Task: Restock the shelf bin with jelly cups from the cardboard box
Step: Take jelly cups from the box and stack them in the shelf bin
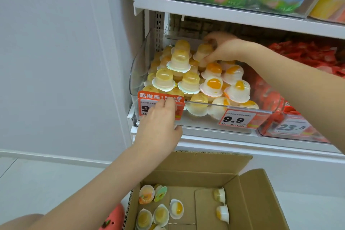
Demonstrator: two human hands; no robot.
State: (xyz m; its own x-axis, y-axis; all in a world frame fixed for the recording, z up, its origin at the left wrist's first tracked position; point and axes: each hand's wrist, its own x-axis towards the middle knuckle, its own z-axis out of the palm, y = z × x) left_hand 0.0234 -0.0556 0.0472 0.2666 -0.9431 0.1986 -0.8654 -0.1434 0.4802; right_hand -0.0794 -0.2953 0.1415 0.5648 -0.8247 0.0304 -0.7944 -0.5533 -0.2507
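A clear plastic shelf bin point(139, 65) holds a heap of yellow and white jelly cups point(186, 80). Deep in the bin, near the back, my right hand point(222, 48) grips one jelly cup point(203, 51) on top of the heap. At the bin's front left corner my left hand point(160, 119) rests with its fingers over the red price tag point(179, 99). Below the shelf an open cardboard box point(252, 201) holds several loose jelly cups point(161, 214) on its bottom.
A second price tag reading 9.9 point(237, 118) hangs on the bin front. To the right a bin of red packets point(308, 58) carries a 23.8 tag. The shelf above point(224, 11) holds colourful packs. A white wall stands to the left, and a pink object point(113, 216) lies beside the box.
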